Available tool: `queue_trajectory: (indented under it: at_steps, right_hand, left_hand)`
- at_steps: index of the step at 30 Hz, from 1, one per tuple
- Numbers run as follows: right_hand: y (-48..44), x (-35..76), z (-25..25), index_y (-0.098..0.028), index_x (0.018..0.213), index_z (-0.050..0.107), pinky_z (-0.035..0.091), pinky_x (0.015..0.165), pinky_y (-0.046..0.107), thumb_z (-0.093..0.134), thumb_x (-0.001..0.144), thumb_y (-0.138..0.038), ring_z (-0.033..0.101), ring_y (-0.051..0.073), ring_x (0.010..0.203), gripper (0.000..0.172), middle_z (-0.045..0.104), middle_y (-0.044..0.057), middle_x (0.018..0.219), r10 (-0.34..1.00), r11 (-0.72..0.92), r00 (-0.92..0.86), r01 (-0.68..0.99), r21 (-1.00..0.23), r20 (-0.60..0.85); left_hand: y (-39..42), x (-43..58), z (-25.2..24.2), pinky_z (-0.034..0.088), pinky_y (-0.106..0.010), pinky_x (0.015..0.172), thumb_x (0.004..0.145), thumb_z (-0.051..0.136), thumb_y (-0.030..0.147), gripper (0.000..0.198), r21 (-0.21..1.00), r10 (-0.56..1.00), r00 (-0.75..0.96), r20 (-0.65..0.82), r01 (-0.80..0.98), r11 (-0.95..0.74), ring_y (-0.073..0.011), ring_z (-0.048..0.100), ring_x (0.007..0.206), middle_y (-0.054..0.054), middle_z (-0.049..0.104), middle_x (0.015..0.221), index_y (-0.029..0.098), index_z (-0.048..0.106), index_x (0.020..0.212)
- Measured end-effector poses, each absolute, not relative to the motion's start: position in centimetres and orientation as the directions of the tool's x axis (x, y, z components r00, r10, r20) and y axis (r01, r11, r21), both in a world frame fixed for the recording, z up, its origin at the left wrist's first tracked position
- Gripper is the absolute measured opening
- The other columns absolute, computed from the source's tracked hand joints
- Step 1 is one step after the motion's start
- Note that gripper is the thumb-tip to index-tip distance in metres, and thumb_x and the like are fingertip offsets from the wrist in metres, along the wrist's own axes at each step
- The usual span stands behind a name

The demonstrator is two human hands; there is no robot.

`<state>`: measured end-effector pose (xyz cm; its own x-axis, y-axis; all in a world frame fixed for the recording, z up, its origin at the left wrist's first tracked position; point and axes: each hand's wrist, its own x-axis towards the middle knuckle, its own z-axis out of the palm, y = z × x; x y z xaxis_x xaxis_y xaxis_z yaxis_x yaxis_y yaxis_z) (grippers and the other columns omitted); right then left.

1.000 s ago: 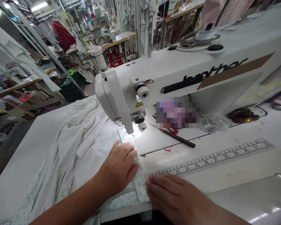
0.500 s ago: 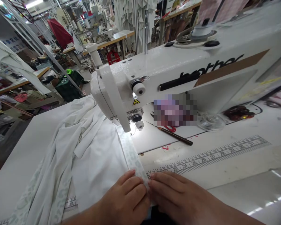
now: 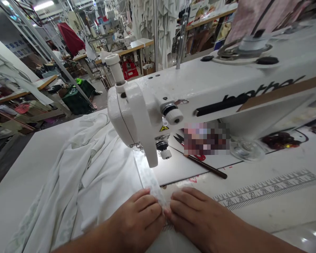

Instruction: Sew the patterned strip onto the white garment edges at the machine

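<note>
Busy sewing workshop around a white table (image 3: 23,168), red cloth (image 3: 70,38) hanging way in the back.

Both hands are pinching a narrow pale patterned fabric strip (image 3: 150,179), with the left hand (image 3: 135,221) and right hand (image 3: 200,214) nearly meeting and the fingers (image 3: 147,207) closed on it from either side. Just ahead of the fingers, the strip runs up beneath the head of a white Brother sewing machine (image 3: 200,84). A bunched white cloth garment (image 3: 94,175) lies left of the fingers, and a printed ruler scale (image 3: 265,191) sits off to their right. Strip's lined up at the machine, but can't tell from here whether any stitching's done.
</note>
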<state>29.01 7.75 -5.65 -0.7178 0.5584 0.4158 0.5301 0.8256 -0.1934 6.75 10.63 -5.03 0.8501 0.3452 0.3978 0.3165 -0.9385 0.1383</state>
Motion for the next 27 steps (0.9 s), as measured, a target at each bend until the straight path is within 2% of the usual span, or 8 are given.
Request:
queue_trajectory:
  at_steps: [5,14,19,23,27]
  right_hand:
    - [10.2,28.8,-6.0,-0.018,0.106,0.063,0.043,0.091,0.040,0.049,0.094,-0.018,0.055,0.022,0.096,0.019,0.066,0.006,0.099,0.563,0.826,-0.765,0.529,-0.194,0.312]
    - [14.3,27.9,-6.0,-0.019,0.090,0.064,0.043,0.079,0.037,0.052,0.090,-0.015,0.052,0.020,0.081,0.013,0.062,0.004,0.083,0.579,0.814,-0.775,0.532,-0.233,0.253]
    - [16.4,27.3,-5.1,-0.020,0.083,0.065,0.041,0.074,0.034,0.048,0.091,-0.012,0.050,0.019,0.077,0.019,0.060,0.003,0.075,0.617,0.783,-0.762,0.571,-0.245,0.195]
    - [16.8,27.2,-4.5,-0.020,0.083,0.066,0.041,0.070,0.032,0.049,0.093,-0.021,0.052,0.019,0.074,0.020,0.061,0.003,0.072,0.670,0.742,-0.718,0.643,-0.191,0.187]
    - [16.3,27.0,-6.0,-0.023,0.091,0.069,0.042,0.075,0.034,0.047,0.093,-0.030,0.056,0.022,0.078,0.023,0.065,0.004,0.079,0.712,0.685,-0.632,0.721,-0.103,0.305]
  left_hand:
    - [13.0,5.9,-4.3,0.048,-0.040,0.103,0.095,0.043,0.009,0.021,0.185,0.345,0.890,0.298,0.301,-0.936,-0.0168,0.063,0.087,-0.006,0.067,0.087,0.010,0.063,0.099]
    - [17.3,5.4,-3.4,0.048,-0.039,0.101,0.092,0.044,0.005,0.021,0.200,0.332,0.884,0.330,0.279,-0.939,-0.0168,0.063,0.090,-0.006,0.069,0.089,0.011,0.063,0.100]
    - [19.8,4.6,-4.1,0.052,-0.035,0.087,0.093,0.042,0.009,0.023,0.172,0.346,0.881,0.322,0.305,-0.937,-0.0176,0.063,0.091,-0.006,0.069,0.096,0.016,0.062,0.103]
    - [21.3,3.9,-4.8,0.051,-0.028,0.071,0.098,0.040,0.020,0.024,0.110,0.399,0.863,0.310,0.384,-0.917,-0.0141,0.062,0.069,-0.003,0.068,0.078,0.018,0.063,0.103]
    - [22.0,3.9,-4.7,0.047,-0.031,0.067,0.100,0.033,0.023,0.039,-0.015,0.423,0.824,0.378,0.462,-0.887,-0.0156,0.054,0.059,-0.001,0.059,0.061,0.018,0.065,0.078]
